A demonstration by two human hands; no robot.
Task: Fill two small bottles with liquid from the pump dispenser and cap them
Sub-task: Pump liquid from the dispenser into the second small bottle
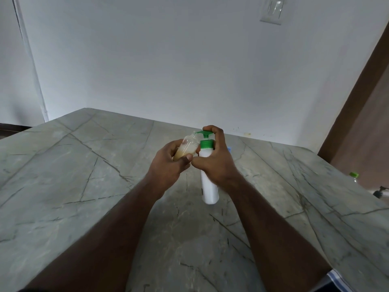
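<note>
A white pump dispenser [208, 186] with a green collar and green pump head [203, 134] stands on the grey stone table [84, 186]. My right hand [212, 159] grips its neck, with a finger curled over the top of the pump head. My left hand [168, 163] holds a small clear bottle [188, 147], tilted, its open mouth right at the green spout. The lower part of that bottle holds yellowish-brown liquid. A small blue thing [229, 149] peeks out behind my right hand; I cannot tell what it is.
The table meets a white wall at the back. At the far right edge sit a small clear bottle with a green cap [354, 177] and a dark pump top [380, 191]. A brown door frame [357, 102] rises on the right.
</note>
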